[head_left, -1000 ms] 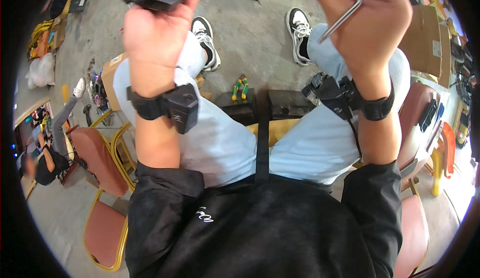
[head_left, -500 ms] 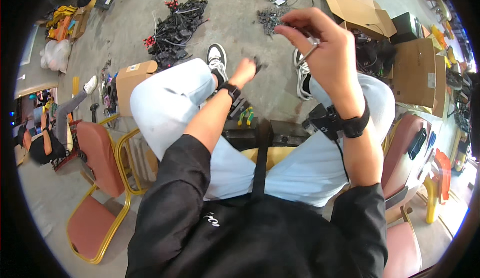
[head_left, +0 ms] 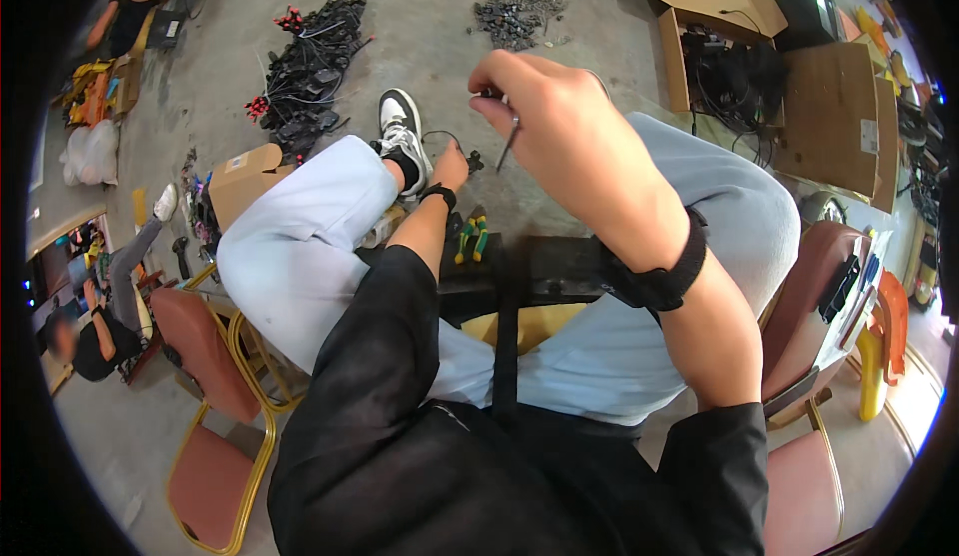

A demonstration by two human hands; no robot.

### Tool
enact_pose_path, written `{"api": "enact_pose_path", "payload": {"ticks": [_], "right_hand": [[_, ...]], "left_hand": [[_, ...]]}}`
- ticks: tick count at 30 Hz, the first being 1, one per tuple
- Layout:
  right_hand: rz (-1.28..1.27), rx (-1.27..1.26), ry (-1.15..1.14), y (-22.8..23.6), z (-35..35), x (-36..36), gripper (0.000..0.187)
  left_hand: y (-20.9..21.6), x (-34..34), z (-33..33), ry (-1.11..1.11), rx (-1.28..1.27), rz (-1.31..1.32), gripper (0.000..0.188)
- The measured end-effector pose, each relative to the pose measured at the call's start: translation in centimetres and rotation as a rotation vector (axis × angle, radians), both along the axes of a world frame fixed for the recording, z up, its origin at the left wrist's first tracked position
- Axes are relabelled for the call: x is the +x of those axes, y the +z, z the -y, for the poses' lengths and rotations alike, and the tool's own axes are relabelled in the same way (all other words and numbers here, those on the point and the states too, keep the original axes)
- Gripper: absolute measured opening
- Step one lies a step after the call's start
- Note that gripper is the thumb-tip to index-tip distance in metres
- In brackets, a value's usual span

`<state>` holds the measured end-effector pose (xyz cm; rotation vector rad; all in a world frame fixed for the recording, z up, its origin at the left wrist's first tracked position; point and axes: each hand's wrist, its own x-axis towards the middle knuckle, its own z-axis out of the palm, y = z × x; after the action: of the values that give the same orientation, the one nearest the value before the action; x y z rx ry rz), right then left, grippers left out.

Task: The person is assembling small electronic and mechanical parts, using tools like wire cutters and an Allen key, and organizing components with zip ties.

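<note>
My left hand (head_left: 453,166) is closed on a small black part with a thin cable (head_left: 474,161), low between my knees. Higher and to the right, my right hand (head_left: 549,106) has its thumb and forefinger brought together. A slim metal tool (head_left: 508,144) sticks down out of that hand, its kind unclear. Something dark shows at the fingertips, too small to name. Below my left hand, pliers with green and yellow handles (head_left: 473,237) lie by a black case (head_left: 555,256).
Ahead left on the floor is a heap of black cabled parts (head_left: 315,76); ahead lies a pile of small metal bits (head_left: 509,18). An open cardboard box (head_left: 674,61) holds black cables at the right. Chairs (head_left: 205,356) flank me. Other people sit far left.
My right hand has come left and down, and its thumb and forefinger have drawn closer together. My left hand has shifted slightly left and down. The whole view has shifted a little.
</note>
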<state>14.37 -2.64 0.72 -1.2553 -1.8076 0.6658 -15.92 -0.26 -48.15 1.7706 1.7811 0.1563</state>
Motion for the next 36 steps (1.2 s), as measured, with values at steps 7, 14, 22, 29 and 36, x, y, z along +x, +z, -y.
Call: {"api": "enact_pose_path", "payload": {"ticks": [7,14,22,29,36], "right_hand": [[0.184,-0.201,0.04,-5.9,-0.1,1.8,0.011],[0.165,-0.18,0.04,-5.7,-1.1,1.8,0.012],[0.259,-0.332,0.25,-6.4,-0.1,0.0,0.016],[0.189,-0.232,0.176,-4.2,0.0,-0.5,0.019],[0.209,-0.214,0.136,-1.9,0.7,0.3,0.016]], "left_hand": [[7.2,10.7,2.1,0.004,-0.235,-0.011,0.028],[14.1,8.8,0.0,0.139,-0.091,0.026,0.027],[35.5,5.7,-12.5,0.039,0.157,0.279,0.032],[48.4,4.1,-6.7,0.211,-0.019,1.129,0.047],[50.8,6.3,-3.2,0.183,-0.196,1.356,0.066]]}}
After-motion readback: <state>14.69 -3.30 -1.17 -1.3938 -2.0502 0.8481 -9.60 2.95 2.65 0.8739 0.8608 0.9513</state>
